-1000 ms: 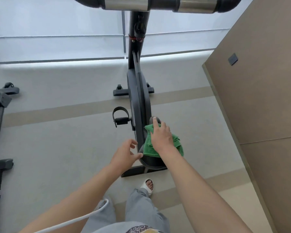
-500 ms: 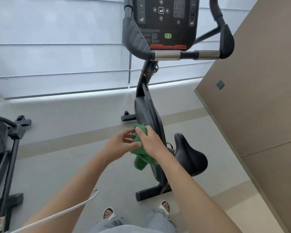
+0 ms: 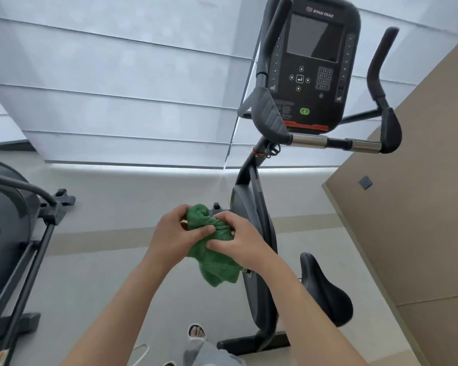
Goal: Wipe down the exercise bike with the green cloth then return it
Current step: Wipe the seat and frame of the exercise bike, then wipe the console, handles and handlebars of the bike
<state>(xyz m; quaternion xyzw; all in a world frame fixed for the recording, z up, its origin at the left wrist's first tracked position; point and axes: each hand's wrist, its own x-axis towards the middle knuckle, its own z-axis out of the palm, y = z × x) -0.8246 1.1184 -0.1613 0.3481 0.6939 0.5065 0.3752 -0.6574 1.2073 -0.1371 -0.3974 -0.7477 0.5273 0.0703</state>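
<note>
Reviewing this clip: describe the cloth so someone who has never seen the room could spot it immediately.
Start at the black exercise bike with the tall console, right of centre. In front of its frame, the left hand and right hand grip a bunched green cloth between them, one corner hanging down. It is the only bright green fabric among grey floor and dark machines.

One exercise bike (image 3: 251,233); one green cloth (image 3: 212,257); two hands; one second machine (image 3: 8,233).

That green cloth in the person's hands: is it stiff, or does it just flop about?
Probably floppy: the green cloth bunches between the left hand and right hand, its lower end hanging loose. Likely light, since fingers alone hold it. Its fuzzy surface suggests it won't slip.
</note>
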